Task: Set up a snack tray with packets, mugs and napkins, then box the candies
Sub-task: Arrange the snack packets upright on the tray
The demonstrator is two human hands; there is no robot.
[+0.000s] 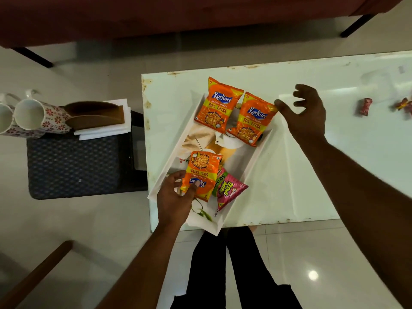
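A white tray (252,168) with a printed floor is set slantwise on the left part of the glossy white desk (334,157). Its nearest corner is pushed out past the desk's near edge. Four snack packets are carried in it. At the tray's far end the first orange packet (220,105) and the second orange packet (252,119) are laid side by side, print facing up. At the near end the third orange packet (200,172) is turned upside down, and a pink packet (229,190) is partly overlapped by its right edge.

The third orange packet is pinched at its near-left corner by the left grip (174,199), with the thumb laid on top of the foil. The right grip (307,117) is spread, fingers apart and loosely curved, over the desk just beside the tray's far-right rim. Its thumb tip is at the corner of the second orange packet, but contact cannot be told.

Two wrapped candies are seen well apart from the tray, near the desk's far-right corner: a red candy (365,107) and a second candy (403,104).

Left of the desk's left edge, two flowered mugs (29,114), a stack of white napkins (104,130) and a brown holder (95,114) upon it are gathered at the far side of a blue-patterned seat (73,166).
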